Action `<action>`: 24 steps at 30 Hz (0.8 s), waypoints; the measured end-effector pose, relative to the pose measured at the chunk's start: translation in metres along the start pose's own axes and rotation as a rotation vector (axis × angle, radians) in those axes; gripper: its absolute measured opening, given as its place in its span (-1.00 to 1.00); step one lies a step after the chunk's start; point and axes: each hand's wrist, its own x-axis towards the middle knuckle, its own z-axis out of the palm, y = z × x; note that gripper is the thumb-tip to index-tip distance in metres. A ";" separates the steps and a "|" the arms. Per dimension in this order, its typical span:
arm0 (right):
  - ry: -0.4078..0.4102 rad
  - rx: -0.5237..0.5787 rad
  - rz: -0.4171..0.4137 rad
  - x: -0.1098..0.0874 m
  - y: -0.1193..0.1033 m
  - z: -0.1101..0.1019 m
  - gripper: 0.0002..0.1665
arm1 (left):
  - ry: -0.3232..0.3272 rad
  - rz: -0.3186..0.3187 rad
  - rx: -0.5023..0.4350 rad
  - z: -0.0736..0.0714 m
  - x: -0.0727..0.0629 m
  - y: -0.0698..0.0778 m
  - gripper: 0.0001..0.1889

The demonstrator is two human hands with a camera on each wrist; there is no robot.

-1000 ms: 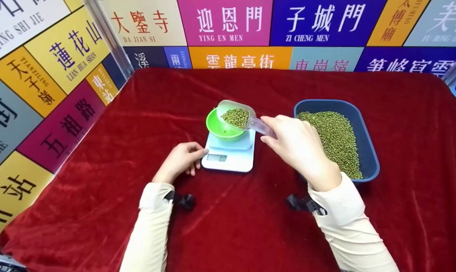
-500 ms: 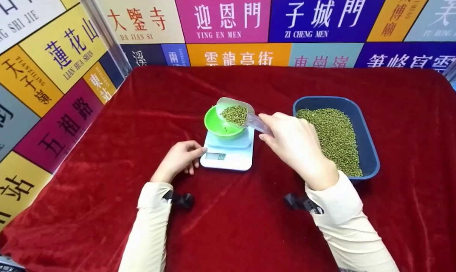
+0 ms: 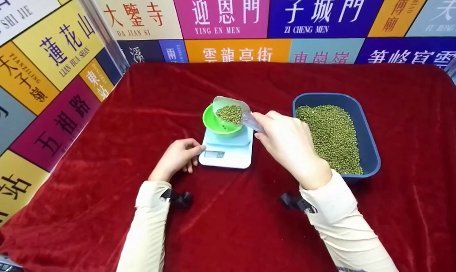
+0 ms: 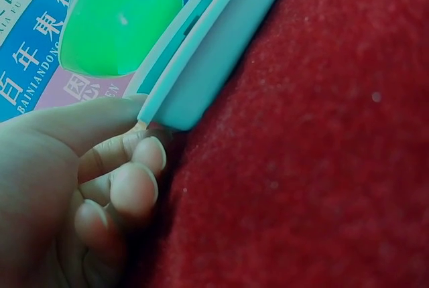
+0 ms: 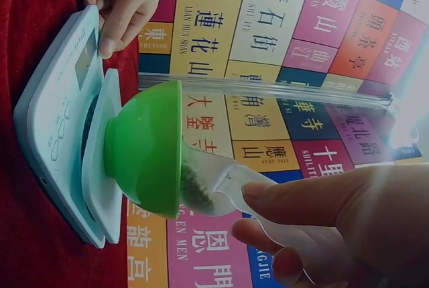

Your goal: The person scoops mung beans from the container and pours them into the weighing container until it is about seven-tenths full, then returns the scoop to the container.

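Note:
My right hand (image 3: pixel 290 145) grips the handle of a clear plastic scoop (image 3: pixel 247 105), which holds a heap of green mung beans (image 3: pixel 230 114). The scoop is tilted, and its blade overlaps the bright green bowl (image 3: pixel 223 130). A few beans lie inside that bowl. Under the bowl is a white and pale blue kitchen scale (image 3: pixel 236 160) with a small display (image 3: pixel 214 154). At the scale's near left corner, my left hand (image 3: pixel 177 156) pinches the edge, thumb on top; the left wrist view shows its other fingers (image 4: pixel 134 191) curled below.
A dark blue tub (image 3: pixel 372 151) with many mung beans stands to the right, partly behind my right forearm. Red velvet cloth (image 3: pixel 228 219) covers the table. Panels with coloured signs (image 3: pixel 228 17) rise at the back and left.
The scoop and my right hand have shifted slightly left over the bowl. A few more beans show inside the bowl. My left hand keeps its place at the scale's corner.

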 end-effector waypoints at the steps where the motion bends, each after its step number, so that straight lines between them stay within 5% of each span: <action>1: 0.002 0.000 -0.001 0.000 0.000 0.000 -0.49 | 0.001 0.001 -0.002 0.000 0.000 0.000 -0.66; 24: 0.021 -0.030 -0.025 0.001 -0.003 0.001 -0.46 | 0.003 0.005 0.004 0.000 0.000 0.002 -0.67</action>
